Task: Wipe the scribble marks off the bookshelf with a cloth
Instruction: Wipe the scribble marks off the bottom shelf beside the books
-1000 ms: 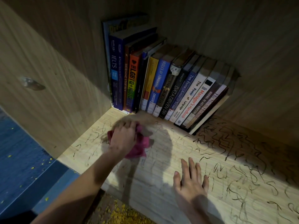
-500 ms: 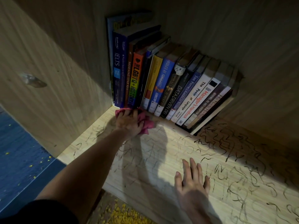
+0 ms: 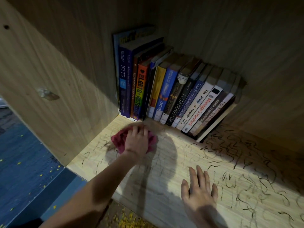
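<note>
A light wooden shelf board (image 3: 164, 186) is covered in dark scribble marks (image 3: 243, 155), thickest on its right half and fainter towards the left. My left hand (image 3: 137, 140) presses down on a crumpled pink cloth (image 3: 119, 139) near the shelf's back left corner, just in front of the books. My right hand (image 3: 199, 188) lies flat on the board near its front edge, fingers straight and spread, holding nothing.
A row of books (image 3: 172, 91) stands at the back, leaning left against the wooden side wall (image 3: 49, 79). The wooden back panel (image 3: 246, 38) rises behind. Blue floor (image 3: 24, 170) with yellow specks lies below at the left.
My left hand has drawn the cloth back from the foot of the books towards me and slightly left. My right hand has stayed flat in place.
</note>
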